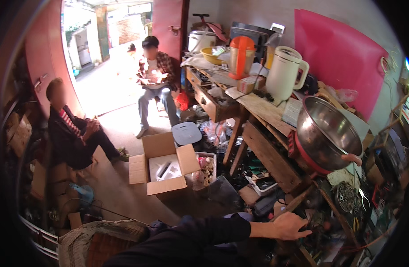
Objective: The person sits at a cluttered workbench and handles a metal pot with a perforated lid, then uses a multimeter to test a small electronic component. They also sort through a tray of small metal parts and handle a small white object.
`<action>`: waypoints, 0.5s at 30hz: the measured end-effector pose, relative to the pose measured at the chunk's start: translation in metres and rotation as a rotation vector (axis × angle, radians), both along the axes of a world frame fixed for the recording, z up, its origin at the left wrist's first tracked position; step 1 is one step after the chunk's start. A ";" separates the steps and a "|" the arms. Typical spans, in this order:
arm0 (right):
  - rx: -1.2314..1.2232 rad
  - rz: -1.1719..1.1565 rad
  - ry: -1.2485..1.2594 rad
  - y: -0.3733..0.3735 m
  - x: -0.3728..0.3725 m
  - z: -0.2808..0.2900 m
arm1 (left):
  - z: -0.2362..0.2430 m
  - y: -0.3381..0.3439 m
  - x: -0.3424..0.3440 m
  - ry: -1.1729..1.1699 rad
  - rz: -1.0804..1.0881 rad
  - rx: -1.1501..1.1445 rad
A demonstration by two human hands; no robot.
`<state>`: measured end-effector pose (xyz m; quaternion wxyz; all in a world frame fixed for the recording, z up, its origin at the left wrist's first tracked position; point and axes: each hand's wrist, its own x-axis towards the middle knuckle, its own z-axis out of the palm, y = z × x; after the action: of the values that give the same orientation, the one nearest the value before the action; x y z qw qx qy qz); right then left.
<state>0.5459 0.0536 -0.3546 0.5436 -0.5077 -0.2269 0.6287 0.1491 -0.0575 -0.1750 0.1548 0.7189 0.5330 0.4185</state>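
My left hand [288, 227] reaches out to the right, its dark-sleeved arm crossing the lower part of the head view. Its fingers are apart and bent a little, with nothing visible in them. Beneath and beside the fingertips lie dark jumbled tools and parts, too cluttered to name singly. Yellow-handled pliers [356, 224] lie farther right. Above the hand, a large steel bowl [331, 127] leans tilted over a red-rimmed base [298, 153]. A pinkish, finger-like piece [351, 159] shows at its rim; I cannot tell whether it is a handle or fingers. My right hand cannot be seen.
An open cardboard box [166, 184] with white foam stands on the floor. A wooden bench [240, 100] holds a white kettle-like appliance [282, 73] and an orange-lidded jug [241, 58]; its drawer hangs open. One person [157, 71] sits by the doorway, another [73, 129] at the left.
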 end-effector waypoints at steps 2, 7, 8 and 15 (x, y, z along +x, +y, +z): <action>0.038 0.002 0.050 -0.019 0.016 -0.009 | 0.008 -0.002 -0.004 0.031 0.033 -0.064; 0.535 0.269 0.043 -0.106 0.065 -0.061 | -0.006 0.003 -0.010 -0.149 0.001 0.109; 0.429 0.219 0.320 -0.124 0.065 -0.064 | -0.001 0.000 -0.014 -0.193 -0.012 0.084; 0.217 -0.040 0.620 -0.231 -0.004 -0.064 | 0.055 0.008 -0.036 -0.103 -0.155 0.539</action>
<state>0.5420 -0.1775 -0.4185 0.6499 -0.2358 -0.1064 0.7147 0.1129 -0.0492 -0.1203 0.0165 0.7506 0.3373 0.5680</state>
